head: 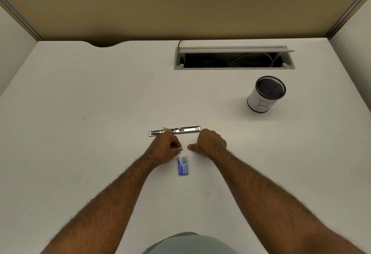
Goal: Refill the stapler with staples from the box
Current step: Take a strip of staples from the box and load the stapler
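Observation:
A silver stapler [178, 130] lies unfolded flat on the white desk [100, 103], stretched left to right just beyond my hands. A small blue staple box [183, 165] lies closer to me, between my forearms. My left hand [165, 146] is curled, and its fingertips pinch a short metal strip of staples [180, 149] above the box. My right hand [209, 143] rests on the desk with its fingers folded under and the thumb pointing left; nothing shows in it. My left hand's knuckles cover part of the stapler's near edge.
A black mesh pen cup [266, 94] wrapped in white paper marked "B" stands at the right. Behind it, an open cable hatch [233, 58] is sunk into the desk. Partition walls close the back and both sides.

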Tool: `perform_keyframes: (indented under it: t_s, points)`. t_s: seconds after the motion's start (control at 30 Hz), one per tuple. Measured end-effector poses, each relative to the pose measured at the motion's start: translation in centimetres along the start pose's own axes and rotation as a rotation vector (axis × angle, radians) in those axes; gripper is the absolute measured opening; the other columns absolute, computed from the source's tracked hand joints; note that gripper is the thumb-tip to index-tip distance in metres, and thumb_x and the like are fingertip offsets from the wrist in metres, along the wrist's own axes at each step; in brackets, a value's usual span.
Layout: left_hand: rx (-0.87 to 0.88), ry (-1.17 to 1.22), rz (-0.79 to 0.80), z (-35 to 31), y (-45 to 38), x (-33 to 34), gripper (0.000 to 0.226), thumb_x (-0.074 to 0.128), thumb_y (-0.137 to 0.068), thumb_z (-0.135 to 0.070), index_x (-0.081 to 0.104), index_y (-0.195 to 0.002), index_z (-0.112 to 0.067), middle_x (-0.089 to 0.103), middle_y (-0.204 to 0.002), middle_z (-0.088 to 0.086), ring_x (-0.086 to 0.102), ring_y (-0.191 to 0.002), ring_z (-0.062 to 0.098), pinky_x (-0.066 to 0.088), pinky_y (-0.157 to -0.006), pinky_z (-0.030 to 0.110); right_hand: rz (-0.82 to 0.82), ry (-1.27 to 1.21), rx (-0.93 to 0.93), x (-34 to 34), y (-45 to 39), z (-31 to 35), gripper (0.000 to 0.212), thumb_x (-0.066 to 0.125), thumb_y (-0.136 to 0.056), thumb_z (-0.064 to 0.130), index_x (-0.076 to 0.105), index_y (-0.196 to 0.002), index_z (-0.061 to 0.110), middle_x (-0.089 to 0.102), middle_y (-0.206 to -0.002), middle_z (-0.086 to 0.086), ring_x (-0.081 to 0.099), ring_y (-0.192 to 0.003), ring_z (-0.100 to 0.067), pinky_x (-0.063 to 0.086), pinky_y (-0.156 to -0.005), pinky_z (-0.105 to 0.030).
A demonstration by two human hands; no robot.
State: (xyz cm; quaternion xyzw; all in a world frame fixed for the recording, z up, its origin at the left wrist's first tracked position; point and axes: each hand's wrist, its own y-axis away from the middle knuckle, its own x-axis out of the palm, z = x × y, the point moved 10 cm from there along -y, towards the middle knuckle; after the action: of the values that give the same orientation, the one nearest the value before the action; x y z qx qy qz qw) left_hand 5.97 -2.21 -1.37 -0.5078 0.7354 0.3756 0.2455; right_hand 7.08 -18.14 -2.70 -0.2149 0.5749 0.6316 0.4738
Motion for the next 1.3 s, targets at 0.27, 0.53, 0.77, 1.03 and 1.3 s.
perform_keyframes:
  t_s: [0.27,0.53,0.77,1.03,1.3]
  points:
    - [-0.067,0.100,0.004,0.7,-0.2,0.0,0.010,0.075,-0.076,-0.017,0.068,-0.074,-0.025,0.067,-0.075,-0.014,0.059,-0.067,-0.002,0.041,-0.057,0.010,0.050,-0.049,-0.268,-0.1,-0.9,2.3,0.025,0.074,-0.075,0.039,0.061,-0.088,0.023,0.066,-0.098,0.003,0.061,-0.093,-0.018,0.047,-0.072,-0.030]
    - [-0.112,0.201,-0.027,1.4,0.0,-0.1,0.018,0.074,-0.077,-0.015,0.066,-0.070,-0.029,0.073,-0.081,-0.005,0.064,-0.072,0.008,0.053,-0.070,0.027,0.175,-0.684,-0.301,-0.5,-0.2,-0.8,0.010,0.068,-0.086,0.020,0.072,-0.086,0.010,0.073,-0.080,-0.003,0.061,-0.061,-0.008,0.050,-0.057,-0.020]
    - [-0.128,0.241,-0.042,1.6,0.0,-0.2,0.017,0.072,-0.078,-0.014,0.066,-0.072,-0.029,0.074,-0.083,-0.006,0.065,-0.074,0.007,0.052,-0.068,0.022,-0.047,-0.393,-0.320,-1.0,0.2,-1.0,0.012,0.062,-0.088,0.019,0.072,-0.091,0.015,0.073,-0.090,-0.003,0.064,-0.078,-0.012,0.051,-0.077,-0.029]
    - [-0.125,0.273,-0.062,1.8,0.1,-0.1,0.004,0.073,-0.079,-0.016,0.071,-0.081,-0.020,0.072,-0.082,-0.008,0.065,-0.075,0.007,0.050,-0.067,0.018,-0.241,0.270,-0.664,3.5,5.4,2.7,0.055,0.045,-0.088,0.004,0.034,-0.142,0.008,0.047,-0.128,-0.012,0.047,-0.110,-0.029,0.046,-0.084,-0.038]
    - [-0.138,0.255,-0.071,1.7,-0.2,-0.2,0.005,0.073,-0.079,-0.018,0.070,-0.078,-0.021,0.071,-0.079,-0.010,0.063,-0.072,0.003,0.047,-0.063,0.014,-0.272,0.377,-0.651,3.8,5.5,2.3,0.063,0.048,-0.086,0.008,0.028,-0.146,0.011,0.041,-0.136,-0.012,0.041,-0.117,-0.031,0.039,-0.094,-0.041]
